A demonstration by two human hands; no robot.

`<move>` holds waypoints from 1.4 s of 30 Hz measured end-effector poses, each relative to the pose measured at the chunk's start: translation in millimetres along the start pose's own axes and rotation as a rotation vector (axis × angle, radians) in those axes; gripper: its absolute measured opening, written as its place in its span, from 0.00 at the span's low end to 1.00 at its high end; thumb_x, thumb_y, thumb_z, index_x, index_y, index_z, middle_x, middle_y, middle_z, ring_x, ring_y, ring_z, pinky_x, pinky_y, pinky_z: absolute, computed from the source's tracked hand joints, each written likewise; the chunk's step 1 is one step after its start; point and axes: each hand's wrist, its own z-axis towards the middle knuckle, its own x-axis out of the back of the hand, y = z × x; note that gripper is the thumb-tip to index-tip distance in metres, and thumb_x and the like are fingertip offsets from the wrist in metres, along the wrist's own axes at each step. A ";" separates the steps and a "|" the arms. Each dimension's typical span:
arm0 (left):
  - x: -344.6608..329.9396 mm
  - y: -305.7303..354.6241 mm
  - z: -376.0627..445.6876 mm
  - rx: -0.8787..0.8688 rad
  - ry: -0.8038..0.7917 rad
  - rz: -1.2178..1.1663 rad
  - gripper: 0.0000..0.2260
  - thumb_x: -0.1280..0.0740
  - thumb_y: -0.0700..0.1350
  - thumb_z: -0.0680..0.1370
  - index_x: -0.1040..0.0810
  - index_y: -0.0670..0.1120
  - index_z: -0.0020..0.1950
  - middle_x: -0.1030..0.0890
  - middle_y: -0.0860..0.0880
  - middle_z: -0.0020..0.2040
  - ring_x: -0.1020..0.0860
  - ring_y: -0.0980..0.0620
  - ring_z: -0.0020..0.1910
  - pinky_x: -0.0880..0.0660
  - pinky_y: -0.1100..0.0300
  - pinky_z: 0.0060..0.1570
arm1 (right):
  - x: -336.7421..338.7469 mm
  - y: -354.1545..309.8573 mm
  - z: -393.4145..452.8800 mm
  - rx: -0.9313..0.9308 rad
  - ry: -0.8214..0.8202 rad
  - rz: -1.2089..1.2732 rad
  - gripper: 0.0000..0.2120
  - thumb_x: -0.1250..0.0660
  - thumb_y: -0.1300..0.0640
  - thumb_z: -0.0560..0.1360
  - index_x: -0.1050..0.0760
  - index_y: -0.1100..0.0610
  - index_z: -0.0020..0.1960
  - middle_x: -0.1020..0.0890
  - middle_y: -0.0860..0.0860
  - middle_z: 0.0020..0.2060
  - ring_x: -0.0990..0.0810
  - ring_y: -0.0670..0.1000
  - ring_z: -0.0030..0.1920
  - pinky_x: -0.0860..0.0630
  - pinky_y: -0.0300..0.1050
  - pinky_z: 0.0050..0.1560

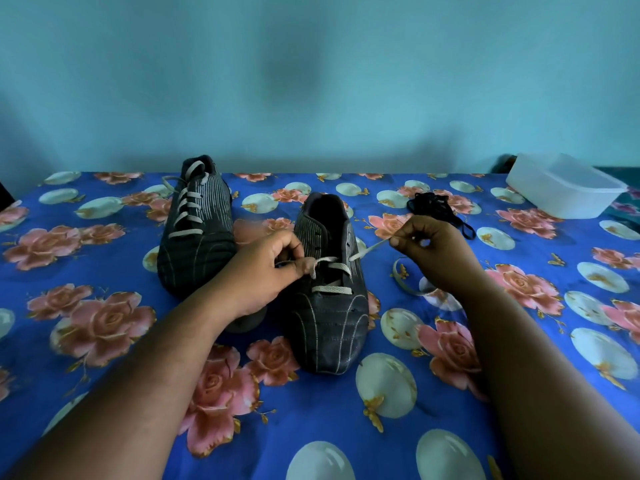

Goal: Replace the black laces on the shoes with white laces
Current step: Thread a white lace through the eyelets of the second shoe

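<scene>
Two dark striped shoes stand on a blue flowered cloth. The left shoe (195, 230) is laced up its whole front with a white lace. The right shoe (329, 306) carries a white lace (331, 289) only through its lower eyelets. My left hand (268, 271) pinches one end of that lace at the shoe's left side. My right hand (434, 252) pinches the other end and holds it taut out to the right of the shoe. More of the white lace loops on the cloth under my right wrist. A heap of black laces (438, 207) lies behind my right hand.
A translucent white plastic box (568, 188) sits at the far right edge of the cloth. A teal wall rises right behind the surface. The flowered cloth (104, 341) stretches out wide to the left and toward me.
</scene>
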 end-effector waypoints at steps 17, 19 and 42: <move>10.8 23.9 -6.7 0.114 0.022 0.076 0.14 0.30 0.60 0.76 0.21 0.51 0.41 0.22 0.50 0.32 0.26 0.57 0.30 0.29 0.58 0.34 | -22.9 -25.6 -7.2 0.416 -0.113 -0.198 0.13 0.33 0.40 0.77 0.19 0.47 0.56 0.18 0.41 0.51 0.23 0.51 0.56 0.30 0.47 0.59; 11.9 25.2 -6.4 0.118 0.021 0.039 0.12 0.29 0.56 0.77 0.20 0.49 0.40 0.22 0.46 0.31 0.27 0.54 0.29 0.30 0.57 0.34 | -25.0 -24.6 -6.7 0.430 -0.116 -0.182 0.12 0.32 0.41 0.76 0.20 0.49 0.51 0.17 0.42 0.47 0.22 0.51 0.53 0.30 0.44 0.57; 17.4 22.8 -7.9 0.140 -0.009 -0.176 0.05 0.31 0.46 0.80 0.16 0.47 0.47 0.18 0.55 0.37 0.24 0.54 0.34 0.29 0.64 0.41 | -7.5 -22.3 -5.2 0.198 -0.197 0.066 0.03 0.29 0.55 0.78 0.17 0.52 0.46 0.17 0.51 0.40 0.20 0.56 0.41 0.24 0.51 0.44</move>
